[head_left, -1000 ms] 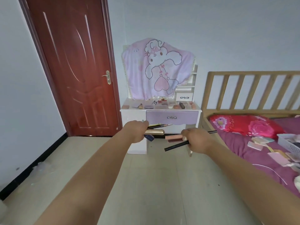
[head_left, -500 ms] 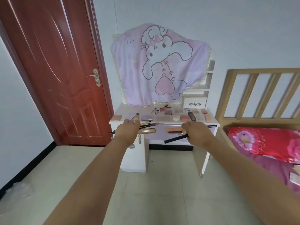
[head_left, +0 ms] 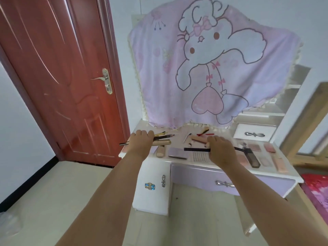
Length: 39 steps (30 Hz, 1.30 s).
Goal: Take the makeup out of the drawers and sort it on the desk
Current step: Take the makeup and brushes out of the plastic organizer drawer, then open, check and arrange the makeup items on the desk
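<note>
My left hand point(head_left: 141, 142) grips a bundle of makeup pencils and a gold tube point(head_left: 162, 139) above the left end of the white dressing desk point(head_left: 266, 172). My right hand point(head_left: 219, 150) holds a long black pencil point(head_left: 196, 149) and a pink tube point(head_left: 198, 138) over the middle of the desk. On the desktop lie a lilac palette point(head_left: 177, 153), a beige tube point(head_left: 160, 151), a dark tube point(head_left: 252, 158) and several pink compacts point(head_left: 269, 147). The purple front drawer point(head_left: 204, 178) is closed.
A pink cartoon cloth point(head_left: 204, 64) covers the mirror behind the desk. A small white drawer point(head_left: 254, 133) sits at the desk's back right. A red door point(head_left: 53, 77) stands to the left, a wooden bed frame point(head_left: 305, 121) and red pillow point(head_left: 317, 185) to the right.
I have walked up to the desk, which has grown much larger in view. Both hands, still holding their makeup, now hover over the desktop instead of in front of it.
</note>
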Each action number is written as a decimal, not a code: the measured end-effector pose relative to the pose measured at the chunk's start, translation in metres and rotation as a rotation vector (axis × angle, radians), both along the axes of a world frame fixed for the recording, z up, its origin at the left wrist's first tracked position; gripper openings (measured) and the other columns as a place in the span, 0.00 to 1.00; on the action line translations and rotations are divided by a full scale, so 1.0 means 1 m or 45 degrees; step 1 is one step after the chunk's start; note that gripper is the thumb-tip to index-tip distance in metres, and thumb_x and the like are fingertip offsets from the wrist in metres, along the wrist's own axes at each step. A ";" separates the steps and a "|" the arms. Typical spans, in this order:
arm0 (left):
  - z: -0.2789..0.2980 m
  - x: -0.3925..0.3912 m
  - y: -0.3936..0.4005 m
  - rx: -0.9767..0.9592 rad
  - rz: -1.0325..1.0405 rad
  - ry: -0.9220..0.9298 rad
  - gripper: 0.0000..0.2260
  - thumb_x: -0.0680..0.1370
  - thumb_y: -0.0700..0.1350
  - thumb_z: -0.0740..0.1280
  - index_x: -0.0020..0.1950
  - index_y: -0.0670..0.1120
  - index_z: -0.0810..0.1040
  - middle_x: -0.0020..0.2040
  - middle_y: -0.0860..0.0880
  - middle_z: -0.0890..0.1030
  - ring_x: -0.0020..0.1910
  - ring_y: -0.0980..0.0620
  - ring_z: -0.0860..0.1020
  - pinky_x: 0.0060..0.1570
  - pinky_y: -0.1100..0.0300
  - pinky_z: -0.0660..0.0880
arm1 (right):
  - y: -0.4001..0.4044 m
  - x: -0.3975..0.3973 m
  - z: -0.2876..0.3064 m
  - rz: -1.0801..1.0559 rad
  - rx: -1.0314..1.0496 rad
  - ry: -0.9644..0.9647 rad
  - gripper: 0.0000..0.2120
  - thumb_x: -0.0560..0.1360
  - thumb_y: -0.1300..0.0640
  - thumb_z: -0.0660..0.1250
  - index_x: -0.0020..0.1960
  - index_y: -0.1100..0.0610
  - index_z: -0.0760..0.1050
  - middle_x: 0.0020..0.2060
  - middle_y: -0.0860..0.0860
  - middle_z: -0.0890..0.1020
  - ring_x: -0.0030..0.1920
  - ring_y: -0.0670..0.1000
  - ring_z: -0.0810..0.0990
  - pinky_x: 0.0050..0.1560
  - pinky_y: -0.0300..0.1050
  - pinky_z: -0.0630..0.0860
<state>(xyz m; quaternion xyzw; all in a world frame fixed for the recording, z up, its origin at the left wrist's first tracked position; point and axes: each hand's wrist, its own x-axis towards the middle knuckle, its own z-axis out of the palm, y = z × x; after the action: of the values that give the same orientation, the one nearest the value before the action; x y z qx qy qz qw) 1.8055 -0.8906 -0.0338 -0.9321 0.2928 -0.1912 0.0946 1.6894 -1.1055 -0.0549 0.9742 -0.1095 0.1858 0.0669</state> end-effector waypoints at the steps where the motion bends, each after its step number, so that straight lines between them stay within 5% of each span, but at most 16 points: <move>1: -0.003 0.023 -0.007 -0.010 -0.019 -0.028 0.20 0.52 0.40 0.79 0.41 0.42 0.78 0.33 0.46 0.78 0.32 0.49 0.77 0.31 0.62 0.72 | -0.011 0.019 -0.005 -0.030 -0.003 0.003 0.21 0.41 0.71 0.76 0.33 0.62 0.76 0.24 0.54 0.78 0.21 0.55 0.76 0.19 0.41 0.70; 3: -0.015 0.065 -0.022 -0.027 -0.055 -0.003 0.22 0.39 0.40 0.78 0.28 0.45 0.76 0.21 0.50 0.72 0.20 0.52 0.71 0.21 0.67 0.65 | -0.030 0.051 -0.015 -0.092 0.045 0.038 0.21 0.41 0.71 0.76 0.33 0.63 0.76 0.22 0.54 0.77 0.19 0.55 0.74 0.18 0.40 0.69; 7: -0.054 0.133 -0.054 0.015 -0.148 0.082 0.20 0.41 0.37 0.78 0.29 0.43 0.75 0.21 0.48 0.72 0.19 0.50 0.71 0.20 0.66 0.65 | -0.066 0.109 -0.037 -0.236 0.091 0.161 0.19 0.46 0.70 0.77 0.35 0.64 0.77 0.23 0.55 0.77 0.21 0.54 0.75 0.21 0.40 0.70; 10: -0.077 0.175 -0.080 0.109 -0.080 0.319 0.14 0.68 0.39 0.71 0.51 0.40 0.74 0.43 0.43 0.79 0.42 0.46 0.78 0.38 0.58 0.73 | -0.087 0.163 -0.058 -0.307 0.207 0.325 0.17 0.70 0.66 0.63 0.59 0.65 0.71 0.47 0.58 0.81 0.45 0.58 0.80 0.42 0.46 0.75; 13: -0.108 0.214 -0.110 -0.009 0.109 0.583 0.13 0.78 0.37 0.57 0.62 0.42 0.64 0.58 0.44 0.74 0.57 0.46 0.73 0.51 0.57 0.71 | -0.094 0.223 -0.077 -0.384 0.419 0.461 0.16 0.75 0.64 0.56 0.62 0.61 0.66 0.55 0.55 0.76 0.54 0.55 0.77 0.46 0.44 0.73; 18: -0.149 0.250 -0.158 -0.397 0.423 1.158 0.12 0.77 0.39 0.59 0.60 0.39 0.65 0.58 0.41 0.75 0.56 0.42 0.75 0.50 0.54 0.73 | -0.089 0.304 -0.124 -0.440 0.871 0.640 0.23 0.73 0.65 0.57 0.67 0.67 0.61 0.52 0.58 0.77 0.53 0.57 0.77 0.47 0.46 0.73; 22: -0.171 0.259 -0.177 -0.733 0.600 1.487 0.09 0.78 0.41 0.60 0.56 0.39 0.65 0.59 0.39 0.74 0.56 0.42 0.75 0.48 0.56 0.71 | -0.082 0.337 -0.151 -0.497 1.172 0.787 0.07 0.74 0.63 0.59 0.50 0.64 0.68 0.34 0.51 0.69 0.45 0.55 0.75 0.36 0.41 0.69; 25: -0.181 0.271 -0.180 -0.934 0.722 1.543 0.12 0.78 0.41 0.61 0.58 0.38 0.64 0.60 0.38 0.73 0.58 0.41 0.74 0.48 0.55 0.72 | -0.078 0.348 -0.163 -0.594 1.428 0.658 0.04 0.73 0.64 0.61 0.43 0.61 0.65 0.32 0.50 0.67 0.34 0.49 0.69 0.27 0.38 0.62; 28: -0.191 0.278 -0.179 -1.030 0.774 1.586 0.17 0.77 0.40 0.61 0.63 0.35 0.63 0.60 0.36 0.72 0.58 0.40 0.73 0.51 0.54 0.73 | -0.073 0.352 -0.176 -0.672 1.653 0.482 0.12 0.73 0.62 0.62 0.55 0.65 0.68 0.38 0.54 0.71 0.40 0.52 0.71 0.28 0.39 0.63; 32: -0.200 0.278 -0.176 -1.142 0.739 1.598 0.17 0.77 0.41 0.63 0.62 0.36 0.63 0.58 0.36 0.73 0.53 0.40 0.75 0.44 0.56 0.72 | -0.066 0.354 -0.191 -0.781 1.813 0.214 0.20 0.73 0.61 0.63 0.63 0.65 0.65 0.45 0.56 0.72 0.45 0.53 0.72 0.41 0.44 0.71; 36: -0.201 0.286 -0.178 -1.276 0.655 1.576 0.22 0.77 0.48 0.64 0.65 0.37 0.63 0.50 0.44 0.74 0.41 0.51 0.74 0.38 0.64 0.72 | -0.063 0.361 -0.194 -0.751 1.834 0.009 0.23 0.74 0.59 0.64 0.67 0.65 0.62 0.50 0.57 0.74 0.50 0.55 0.74 0.48 0.43 0.73; 39: -0.197 0.295 -0.182 -1.322 0.639 1.649 0.29 0.77 0.51 0.63 0.72 0.40 0.56 0.67 0.43 0.68 0.64 0.44 0.70 0.62 0.54 0.69 | -0.066 0.369 -0.194 -0.745 1.834 -0.037 0.31 0.76 0.56 0.63 0.73 0.61 0.52 0.66 0.59 0.69 0.66 0.57 0.69 0.64 0.49 0.67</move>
<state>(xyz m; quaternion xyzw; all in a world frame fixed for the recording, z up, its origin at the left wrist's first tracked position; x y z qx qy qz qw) 2.1002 -1.0731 -0.2309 -0.8199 -0.0497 0.2942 -0.4887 2.0585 -1.1720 -0.2485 0.7065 -0.4566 0.0564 -0.5378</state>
